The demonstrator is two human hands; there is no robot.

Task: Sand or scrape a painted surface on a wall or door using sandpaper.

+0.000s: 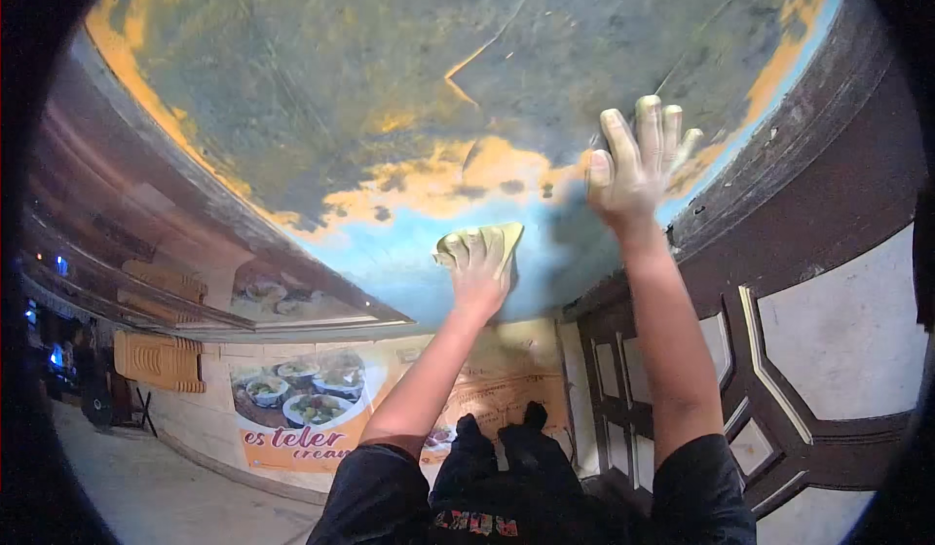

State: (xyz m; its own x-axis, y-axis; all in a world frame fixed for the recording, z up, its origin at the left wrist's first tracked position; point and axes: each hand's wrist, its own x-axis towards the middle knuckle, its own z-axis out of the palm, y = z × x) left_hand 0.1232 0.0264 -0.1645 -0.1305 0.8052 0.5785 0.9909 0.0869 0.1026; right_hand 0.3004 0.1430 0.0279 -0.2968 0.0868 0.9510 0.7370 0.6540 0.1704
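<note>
My left hand (475, 260) presses a folded pale-yellow sheet (513, 237) against a broad painted surface (409, 238). The sheet may be sandpaper or cloth; the picture does not settle which. My fingers lie flat over it, with a corner sticking out on the right. Farther up and to the right, my right hand (639, 161) is empty, its fingers spread at the surface; contact under the palm is hidden. Pale dust seems to coat the fingers of both hands. Under my left hand the surface is light blue, then patchy orange, with mottled grey beyond and thin cracks.
A dark wooden frame (789, 143) borders the surface on the right, near panelled woodwork (840, 326) with pale insets. Along the left runs a glossy brown ledge (219, 253). Lower down are a printed food banner (299, 406), stacked plastic chairs (159, 361) and my feet (504, 428).
</note>
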